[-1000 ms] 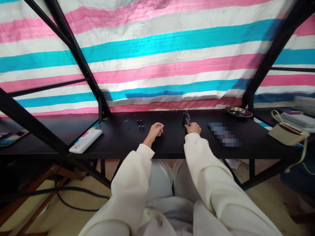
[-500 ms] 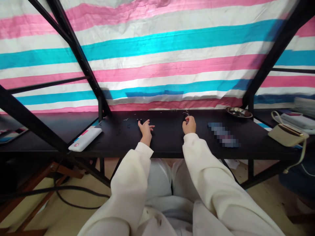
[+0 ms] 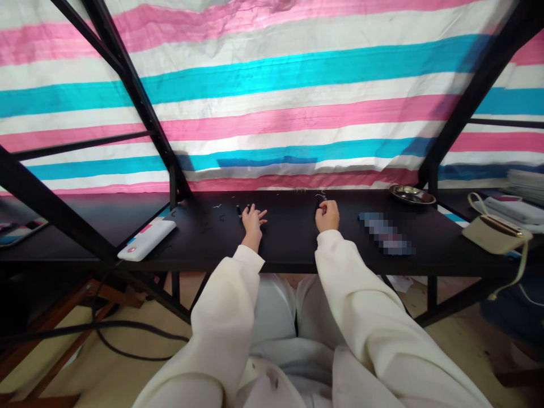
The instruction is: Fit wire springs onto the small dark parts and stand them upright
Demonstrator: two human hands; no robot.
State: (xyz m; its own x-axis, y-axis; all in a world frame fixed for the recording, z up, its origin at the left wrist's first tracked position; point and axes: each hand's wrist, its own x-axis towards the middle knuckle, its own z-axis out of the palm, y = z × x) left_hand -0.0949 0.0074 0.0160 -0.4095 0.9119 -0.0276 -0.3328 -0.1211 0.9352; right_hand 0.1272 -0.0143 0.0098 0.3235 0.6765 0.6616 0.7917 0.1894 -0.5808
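Note:
Over the black tabletop (image 3: 289, 238), my left hand (image 3: 254, 222) has its fingers spread. Its thumb and index finger are beside a small dark cylindrical piece (image 3: 238, 211). Another small dark bit shows between those two fingertips; whether they touch it I cannot tell. My right hand (image 3: 327, 216) is closed, with fingers curled in and resting on the table. Something small and dark shows at its fingers, too hidden to name. Just beyond it lie thin pale curled strands (image 3: 322, 194).
A white rectangular device (image 3: 147, 241) lies at the left. To the right are a blurred-out flat object (image 3: 386, 233), a round metal dish (image 3: 412, 194) and a beige bag (image 3: 495, 233) with a strap. Black metal posts (image 3: 144, 107) and a striped sheet (image 3: 289, 73) stand behind.
My left hand has shifted slightly, its thumb moving right and its index finger rising beside the small dark pieces. My right hand has barely moved.

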